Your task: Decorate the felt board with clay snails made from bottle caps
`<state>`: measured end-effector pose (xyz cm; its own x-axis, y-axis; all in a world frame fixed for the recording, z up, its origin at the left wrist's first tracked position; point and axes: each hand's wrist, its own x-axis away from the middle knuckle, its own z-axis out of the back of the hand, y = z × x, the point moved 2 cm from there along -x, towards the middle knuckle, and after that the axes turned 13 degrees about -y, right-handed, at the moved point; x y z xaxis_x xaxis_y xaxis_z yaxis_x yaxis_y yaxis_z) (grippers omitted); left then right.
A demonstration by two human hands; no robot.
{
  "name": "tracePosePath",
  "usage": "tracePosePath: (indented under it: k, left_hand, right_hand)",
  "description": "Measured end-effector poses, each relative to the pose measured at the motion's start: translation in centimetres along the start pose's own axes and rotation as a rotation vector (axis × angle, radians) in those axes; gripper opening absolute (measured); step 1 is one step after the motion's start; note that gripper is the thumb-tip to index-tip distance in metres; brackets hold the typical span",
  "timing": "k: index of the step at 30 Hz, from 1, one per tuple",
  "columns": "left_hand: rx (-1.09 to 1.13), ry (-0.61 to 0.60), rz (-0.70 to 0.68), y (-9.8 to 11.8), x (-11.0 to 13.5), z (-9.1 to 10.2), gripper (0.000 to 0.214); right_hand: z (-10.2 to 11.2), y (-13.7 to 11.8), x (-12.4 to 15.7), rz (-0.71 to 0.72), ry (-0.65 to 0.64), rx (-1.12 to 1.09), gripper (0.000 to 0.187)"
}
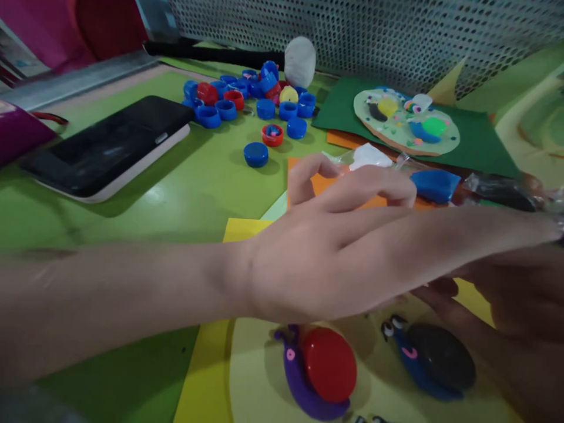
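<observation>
My left hand (335, 258) reaches across from the left, low over the table, fingers stretched out and apart, holding nothing. Its fingertips are close to plastic bags of white clay (370, 155), blue clay (434, 185) and black clay (502, 197) lying on orange paper (321, 183). My right hand (515, 294) sits in shadow under the left one, its fingers mostly hidden. Just below the hands, a purple clay snail with a red cap shell (319, 370) and a blue clay snail with a black cap shell (434, 359) lie on a pale round card (255, 376).
A black phone (110, 144) lies at the left on the green table. Several blue and red bottle caps (247, 97) and a white lump (299, 59) sit at the back. A decorated round card (405, 120) rests on dark green paper. A mesh wall (352, 29) stands behind.
</observation>
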<state>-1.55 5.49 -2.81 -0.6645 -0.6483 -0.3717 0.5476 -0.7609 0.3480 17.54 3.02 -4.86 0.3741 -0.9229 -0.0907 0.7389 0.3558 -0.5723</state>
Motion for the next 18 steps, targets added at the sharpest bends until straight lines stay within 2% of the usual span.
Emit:
tracePosePath:
  k: [3,8,10,12,15,18]
  left_hand:
    - [0.001,-0.023,0.013,0.1,0.0,-0.1,0.040]
    - [0.049,-0.038,-0.128,-0.1,0.2,0.1,0.037]
    - [0.040,-0.062,-0.206,0.0,0.2,0.2,0.036]
    - [0.024,-0.037,-0.231,0.2,0.3,0.4,0.033]
    - [0.054,-0.037,-0.123,0.2,0.2,0.3,0.021]
    - [0.023,-0.027,-0.054,0.2,0.2,0.2,0.014]
  right_hand:
    - [0.1,-0.2,-0.1,0.018,-0.032,-0.180,0.019]
    - [0.4,-0.8,-0.2,0.079,-0.115,-0.129,0.029]
    - [0.7,-1.4,-0.1,0.064,-0.078,-0.119,0.033]
    - [1.0,-1.9,0.2,0.081,-0.036,-0.122,0.033]
    - [2.2,-1.8,0.6,0.043,0.051,-0.074,0.025]
    - [4.9,0.2,0.9,-0.110,0.253,0.232,0.016]
